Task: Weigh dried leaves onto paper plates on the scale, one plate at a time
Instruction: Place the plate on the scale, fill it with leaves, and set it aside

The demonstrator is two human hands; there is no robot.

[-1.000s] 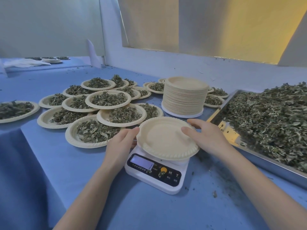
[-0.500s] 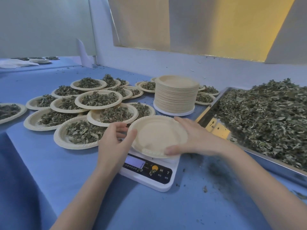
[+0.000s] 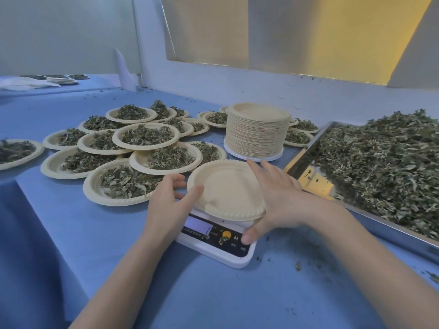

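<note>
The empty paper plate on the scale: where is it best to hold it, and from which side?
Take the empty paper plate by its raised crimped rim, from the left and right sides where the left hand and right hand already are. The rim overhangs the scale, so fingers can slip beneath; the far side is crowded by the plate stack.

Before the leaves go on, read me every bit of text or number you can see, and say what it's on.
"M": on the scale's black control panel, right of the orange button.
Small white characters along the panel: too small and blurred to read.
Scale display: lit, no digits legible.
Plate, stack, tray: no text seen.
</note>
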